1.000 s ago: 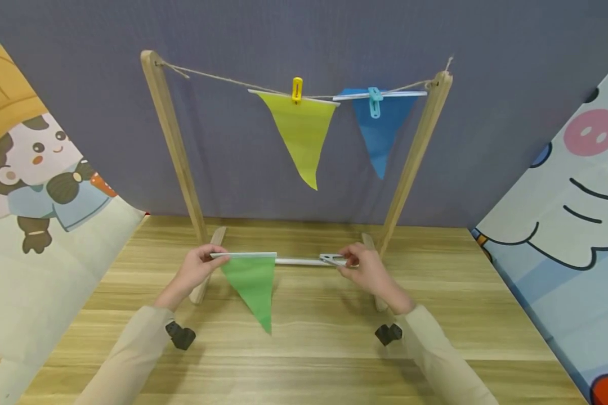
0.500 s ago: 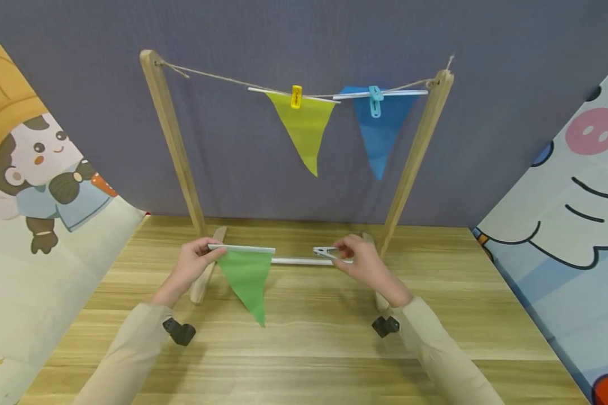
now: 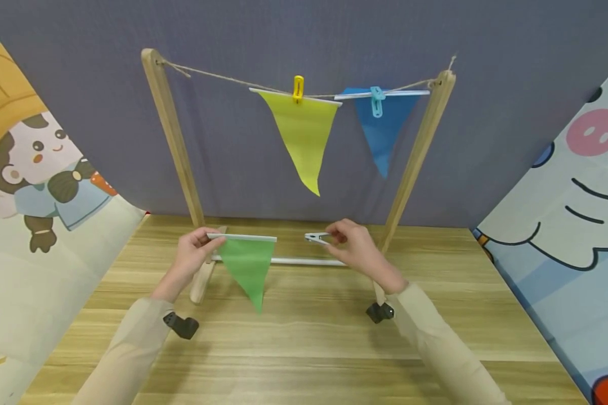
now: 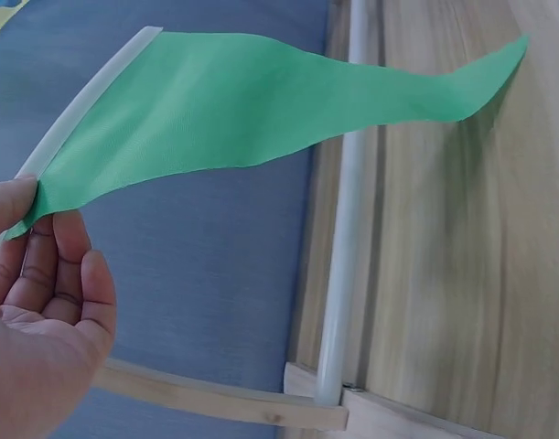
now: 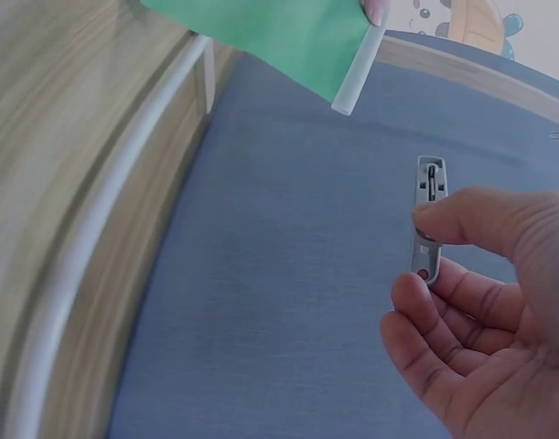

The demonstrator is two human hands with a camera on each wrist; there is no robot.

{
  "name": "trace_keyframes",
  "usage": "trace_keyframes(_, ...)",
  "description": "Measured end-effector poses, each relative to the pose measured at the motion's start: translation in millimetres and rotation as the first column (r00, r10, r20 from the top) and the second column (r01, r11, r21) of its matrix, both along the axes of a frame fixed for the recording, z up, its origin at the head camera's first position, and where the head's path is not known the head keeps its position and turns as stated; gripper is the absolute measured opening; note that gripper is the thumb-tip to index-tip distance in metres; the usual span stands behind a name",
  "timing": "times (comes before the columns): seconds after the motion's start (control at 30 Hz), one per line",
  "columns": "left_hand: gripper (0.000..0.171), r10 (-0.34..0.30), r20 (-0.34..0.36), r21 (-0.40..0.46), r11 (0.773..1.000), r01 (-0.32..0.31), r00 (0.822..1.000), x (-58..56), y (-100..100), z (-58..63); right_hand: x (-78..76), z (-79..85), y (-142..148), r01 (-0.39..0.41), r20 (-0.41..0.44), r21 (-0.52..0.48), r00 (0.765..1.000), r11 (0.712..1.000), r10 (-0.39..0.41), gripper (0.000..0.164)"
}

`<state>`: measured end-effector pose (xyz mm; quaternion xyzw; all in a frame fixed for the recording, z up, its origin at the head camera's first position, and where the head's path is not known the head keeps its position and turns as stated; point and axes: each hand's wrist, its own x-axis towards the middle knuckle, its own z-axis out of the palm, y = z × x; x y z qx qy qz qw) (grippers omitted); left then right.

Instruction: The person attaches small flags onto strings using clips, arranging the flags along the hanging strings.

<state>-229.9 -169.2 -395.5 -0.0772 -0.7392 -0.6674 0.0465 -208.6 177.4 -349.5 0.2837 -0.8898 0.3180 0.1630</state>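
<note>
My left hand point(image 3: 194, 250) pinches the left end of a green triangular flag point(image 3: 245, 270) by its white top strip. The flag's point hangs down over the table, and in the left wrist view its cloth point(image 4: 215, 101) ripples away from the thumb. Between the thumb and fingers of my right hand point(image 3: 357, 247) is a grey clothespin point(image 3: 315, 238), its nose toward the flag; the right wrist view shows the thumb on the clothespin's point(image 5: 429, 187) handle. A gap separates the clothespin from the flag's right end. Both hands are below the string.
Two wooden posts point(image 3: 174, 140) carry a sagging string point(image 3: 223, 77). From it hang a yellow flag point(image 3: 304, 135) under a yellow clothespin point(image 3: 298, 89) and a blue flag point(image 3: 382, 132) under a light blue clothespin point(image 3: 377, 102). A white bar point(image 3: 304, 261) joins the posts low down.
Both hands have risen, lifting the green flag and the grey clothespin above the white bar. The clothespin has also moved slightly left. The hanging yellow flag swings a little.
</note>
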Motion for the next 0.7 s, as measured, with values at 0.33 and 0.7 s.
trace_keyframes(0.33,0.007,0.038,-0.052,0.016,0.999,-0.037,0.998,-2.1,0.8,14.4,-8.1,20.8,-9.9,-0.038,-0.075,-0.013,0.997,0.999,0.037,0.023)
trace_keyframes(0.7,0.006,0.067,-0.104,0.095,0.994,-0.057,0.992,-5.4,1.9,30.3,-10.1,45.1,-18.3,-0.052,-0.061,0.018,0.997,0.998,0.053,0.024)
